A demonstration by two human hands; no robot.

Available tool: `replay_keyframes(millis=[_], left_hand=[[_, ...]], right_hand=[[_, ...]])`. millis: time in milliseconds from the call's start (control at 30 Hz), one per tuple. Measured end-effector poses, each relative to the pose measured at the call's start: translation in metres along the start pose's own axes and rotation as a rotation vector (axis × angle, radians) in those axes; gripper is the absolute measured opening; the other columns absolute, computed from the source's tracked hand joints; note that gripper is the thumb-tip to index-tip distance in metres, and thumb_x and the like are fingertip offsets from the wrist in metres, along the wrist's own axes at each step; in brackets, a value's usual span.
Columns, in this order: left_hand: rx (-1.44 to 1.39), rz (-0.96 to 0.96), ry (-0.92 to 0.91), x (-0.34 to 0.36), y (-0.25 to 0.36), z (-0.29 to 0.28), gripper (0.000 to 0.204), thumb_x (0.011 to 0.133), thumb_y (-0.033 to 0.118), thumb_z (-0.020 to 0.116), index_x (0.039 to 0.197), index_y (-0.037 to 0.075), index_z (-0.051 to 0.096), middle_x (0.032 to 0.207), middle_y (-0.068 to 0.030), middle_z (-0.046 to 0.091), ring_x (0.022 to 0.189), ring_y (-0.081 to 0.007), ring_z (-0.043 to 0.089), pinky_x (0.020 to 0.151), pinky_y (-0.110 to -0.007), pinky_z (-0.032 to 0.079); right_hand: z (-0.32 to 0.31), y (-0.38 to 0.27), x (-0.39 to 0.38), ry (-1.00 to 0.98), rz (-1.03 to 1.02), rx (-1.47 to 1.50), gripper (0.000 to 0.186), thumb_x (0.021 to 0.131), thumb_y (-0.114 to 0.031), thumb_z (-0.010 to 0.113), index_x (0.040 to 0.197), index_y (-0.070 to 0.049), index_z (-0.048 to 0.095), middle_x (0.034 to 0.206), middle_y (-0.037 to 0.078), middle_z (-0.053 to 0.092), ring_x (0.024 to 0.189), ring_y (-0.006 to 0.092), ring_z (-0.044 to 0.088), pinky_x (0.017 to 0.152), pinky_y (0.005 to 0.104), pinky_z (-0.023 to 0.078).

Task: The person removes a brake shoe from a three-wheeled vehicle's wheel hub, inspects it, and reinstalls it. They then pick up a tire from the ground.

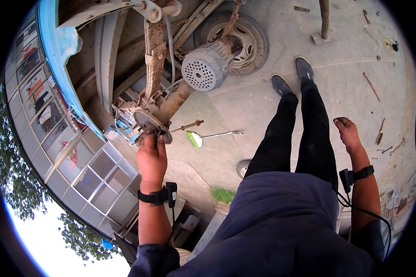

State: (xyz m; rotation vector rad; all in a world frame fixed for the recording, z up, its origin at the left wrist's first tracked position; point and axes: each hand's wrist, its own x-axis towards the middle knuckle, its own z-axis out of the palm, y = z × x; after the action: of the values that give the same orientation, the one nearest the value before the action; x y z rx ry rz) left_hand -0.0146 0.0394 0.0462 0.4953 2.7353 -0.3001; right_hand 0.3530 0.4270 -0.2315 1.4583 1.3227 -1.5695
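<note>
My left hand (pixel 151 156) is raised to a rusty round hub plate (pixel 153 124) at the end of a vehicle axle (pixel 174 99), with its fingers curled on the plate's lower rim. Above the hub a rusty leaf spring (pixel 153 62) runs under the tilted blue vehicle body (pixel 60 55). A grey electric motor with a perforated end cover (pixel 202 69) sits on the axle. My right hand (pixel 347 134) hangs free at my side over the concrete, fingers loosely curled, holding nothing. Both wrists carry black straps with small devices.
A wheel with tyre (pixel 245 39) is at the far end of the axle. A green-headed brush with metal handle (pixel 208 136) and a rusty rod (pixel 187 125) lie on the concrete. Several hand tools (pixel 379 131) are scattered at right. A post (pixel 324 21) stands beyond my feet.
</note>
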Motion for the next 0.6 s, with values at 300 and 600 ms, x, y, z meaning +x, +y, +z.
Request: replay_keyframes(millis=[300, 600], left_hand=[[0.032, -0.041, 0.056, -0.006, 0.014, 0.002, 0.024, 0.097, 0.019, 0.065, 0.114, 0.003, 0.064, 0.099, -0.0201, 0.071, 0.089, -0.039, 0.069, 0.076, -0.044, 0.055], [-0.043, -0.074, 0.051, -0.004, 0.008, 0.002, 0.026, 0.097, 0.019, 0.066, 0.118, 0.003, 0.065, 0.101, -0.0204, 0.072, 0.09, -0.0381, 0.07, 0.077, -0.043, 0.055]], right_hand=[[0.0, 0.005, 0.004, 0.004, -0.011, 0.016, 0.029, 0.095, -0.029, 0.066, 0.105, -0.003, 0.072, 0.07, -0.005, 0.052, 0.063, 0.0066, 0.04, 0.056, 0.027, 0.034], [0.001, 0.002, 0.005, 0.022, -0.014, 0.007, 0.029, 0.095, -0.03, 0.066, 0.106, -0.003, 0.072, 0.067, -0.006, 0.05, 0.06, 0.0064, 0.039, 0.055, 0.0269, 0.033]])
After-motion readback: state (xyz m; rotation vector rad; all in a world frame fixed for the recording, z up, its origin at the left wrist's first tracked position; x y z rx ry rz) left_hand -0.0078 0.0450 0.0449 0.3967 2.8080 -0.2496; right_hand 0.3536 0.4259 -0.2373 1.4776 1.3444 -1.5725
